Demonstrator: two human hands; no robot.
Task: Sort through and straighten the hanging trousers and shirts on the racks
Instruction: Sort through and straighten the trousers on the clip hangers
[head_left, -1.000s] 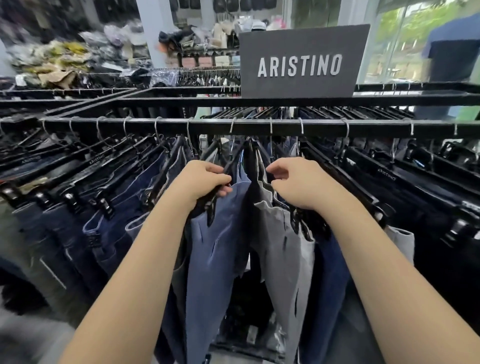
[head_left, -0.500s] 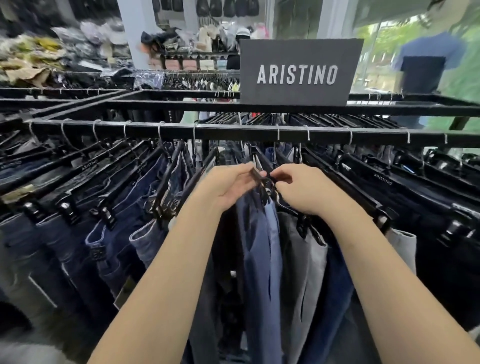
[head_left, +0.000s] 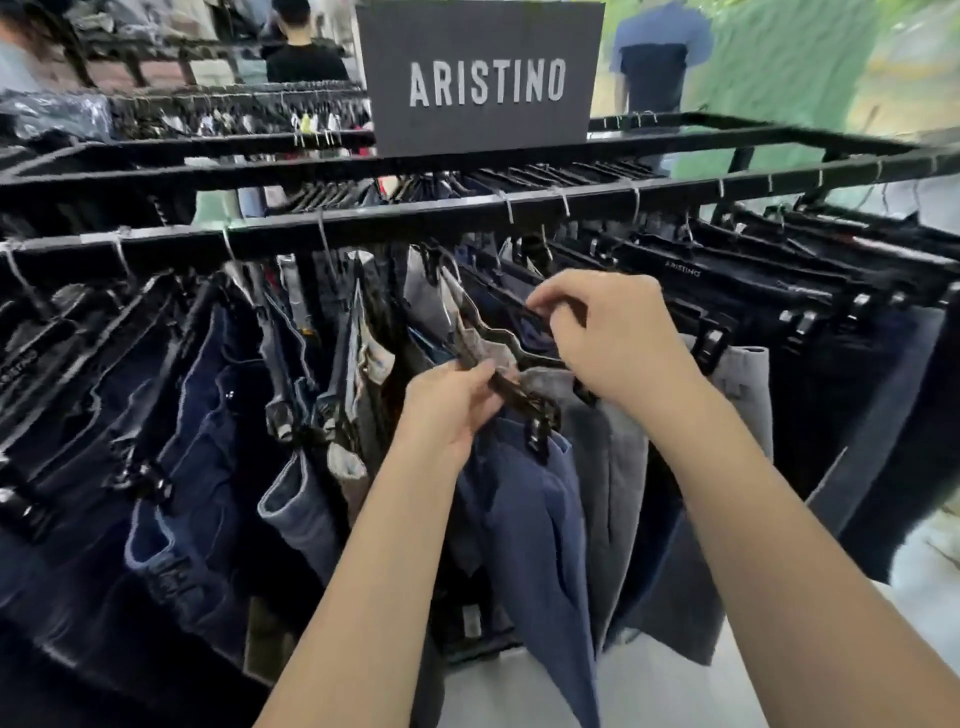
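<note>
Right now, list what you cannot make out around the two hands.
Head view:
- Right hand covers part of the grey trousers waistband.
- Left hand hides part of the black hanger it pinches.
- Jeans at left: motion-blurred, labels unreadable.
- Navy trousers: hems cut off by bottom edge.

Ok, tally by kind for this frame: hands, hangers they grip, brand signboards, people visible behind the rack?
Hands: 2, left hand and right hand
Hangers gripped: 2, lower hanger in the left, upper hanger in the right
ARISTINO signboards: 1
People behind the rack: 2, person in black T-shirt, person in blue shirt
Total: 7
</note>
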